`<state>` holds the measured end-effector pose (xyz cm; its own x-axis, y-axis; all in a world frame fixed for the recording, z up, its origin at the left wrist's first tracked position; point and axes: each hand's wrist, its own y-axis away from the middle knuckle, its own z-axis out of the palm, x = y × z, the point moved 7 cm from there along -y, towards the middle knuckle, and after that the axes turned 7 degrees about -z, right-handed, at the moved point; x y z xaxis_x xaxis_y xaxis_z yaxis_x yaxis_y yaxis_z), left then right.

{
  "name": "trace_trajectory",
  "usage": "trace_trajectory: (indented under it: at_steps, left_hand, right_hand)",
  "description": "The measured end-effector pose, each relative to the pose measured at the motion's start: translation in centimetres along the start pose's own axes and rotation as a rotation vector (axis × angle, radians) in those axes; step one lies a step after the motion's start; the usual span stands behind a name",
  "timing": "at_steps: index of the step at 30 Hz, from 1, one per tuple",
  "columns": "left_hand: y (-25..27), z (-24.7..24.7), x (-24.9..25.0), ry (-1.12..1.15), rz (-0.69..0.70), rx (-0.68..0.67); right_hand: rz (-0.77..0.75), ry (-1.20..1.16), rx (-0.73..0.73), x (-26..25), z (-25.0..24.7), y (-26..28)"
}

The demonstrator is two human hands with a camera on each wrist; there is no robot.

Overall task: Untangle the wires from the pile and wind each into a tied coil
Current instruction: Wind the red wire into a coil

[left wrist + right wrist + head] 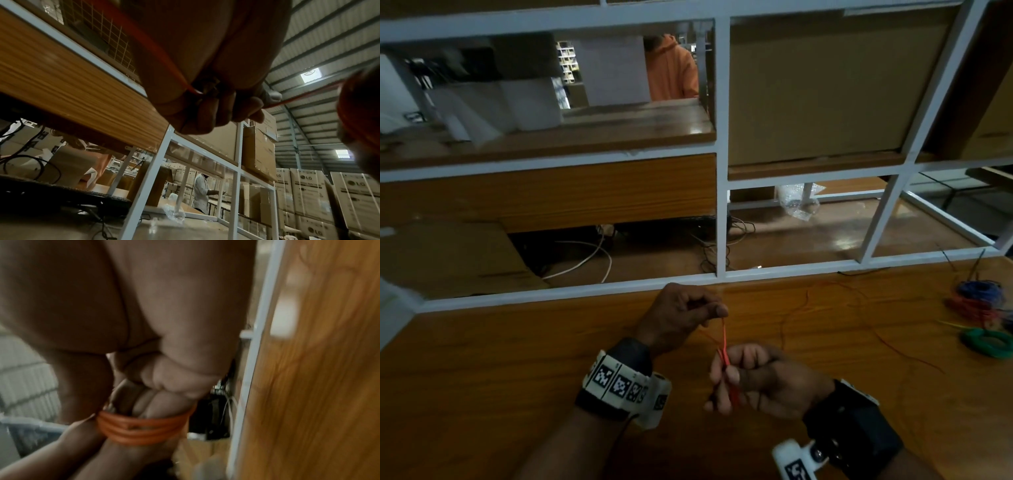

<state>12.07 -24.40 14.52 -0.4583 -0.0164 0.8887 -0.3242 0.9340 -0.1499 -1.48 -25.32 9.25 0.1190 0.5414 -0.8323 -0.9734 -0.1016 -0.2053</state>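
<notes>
A thin orange wire [724, 334] runs taut between my two hands over the wooden table [517, 359]. My left hand [717, 310] pinches the wire [174, 71] between thumb and forefinger, above the other hand. My right hand [729, 380] has several turns of orange wire [141, 426] wound round its fingers [174, 378]. The loose rest of the wire [825, 308] trails right across the table. A pile of tangled blue and red wires [979, 301] lies at the far right, with a green coil [988, 342] just in front of it.
A white metal shelf frame [720, 205] stands along the table's far edge, holding cardboard boxes [818, 96]. Cables [585, 260] lie on the floor behind it. A person in an orange hoodie [671, 68] stands beyond the shelves.
</notes>
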Motion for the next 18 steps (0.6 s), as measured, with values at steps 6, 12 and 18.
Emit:
trace_trajectory:
  at_steps: [6, 12, 18]
  left_hand:
    - [0.7, 1.2, -0.3, 0.314, -0.049, 0.082]
    - [1.9, 4.1, -4.0, 0.147, -0.229, 0.087]
    - [6.4, 3.2, -7.1, 0.184, -0.454, 0.085]
  right_hand:
    - [-0.273, -0.509, 0.065, -4.0, 1.9, -2.2]
    - [-0.573, -0.542, 0.593, -6.7, -1.9, -2.9]
    - [-0.346, 1.063, 1.115, -8.9, -7.8, 1.2]
